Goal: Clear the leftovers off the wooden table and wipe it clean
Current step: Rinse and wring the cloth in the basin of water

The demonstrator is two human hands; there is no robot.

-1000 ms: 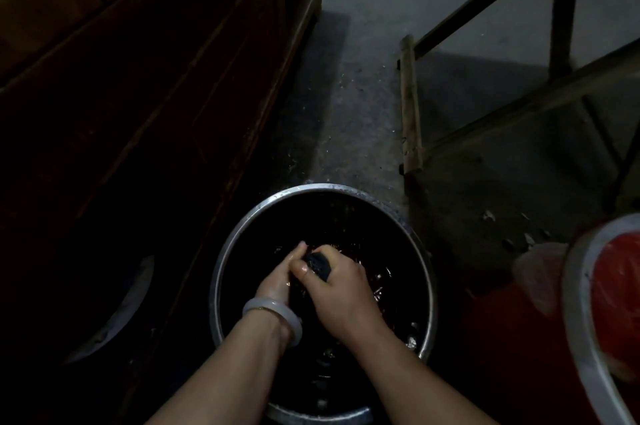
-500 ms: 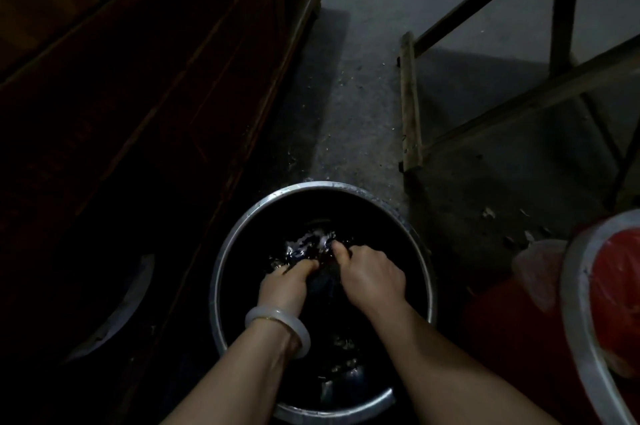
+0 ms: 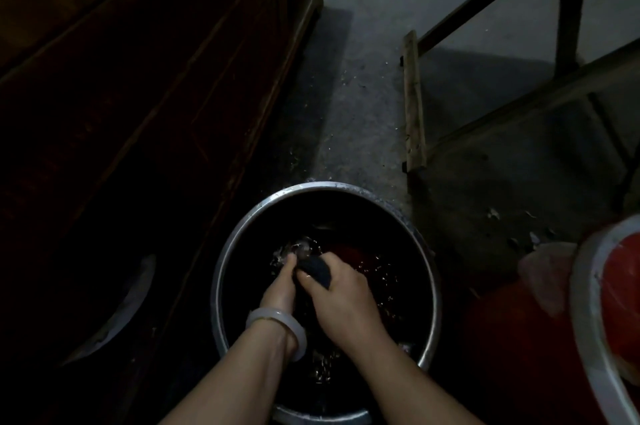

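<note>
Cloth (image 3: 317,272) is where I start: a dark, wet bundle sitting low in the metal basin (image 3: 311,186), half in the water (image 3: 381,272) near the middle. My right grip (image 3: 343,303) is closed over it from above, fingers curled round the bundle with the thumb tucked against its near side. My left grip (image 3: 278,289), with a pale bangle (image 3: 277,317) on its wrist, comes in from the left, fingers bunched and pinching the cloth's other side as far as I can tell; the tips are lost in dark water and splashes. Both hold the same cloth and touch each other over it.

I judge this as the rinsing step, getting the cloth ready for wiping. The next move calls for a firm twist over the basin so the cloth goes out damp, not dripping, then a lift clear of the rim.

The basin rests on the concrete floor (image 3: 363,78), which is littered with bits. A dark wooden cabinet (image 3: 138,78) stands close on the left, a wooden frame (image 3: 414,98) lies beyond on the right, and a red tub (image 3: 623,286) sits just beside the basin. I cannot pick out the surface to be wiped
</note>
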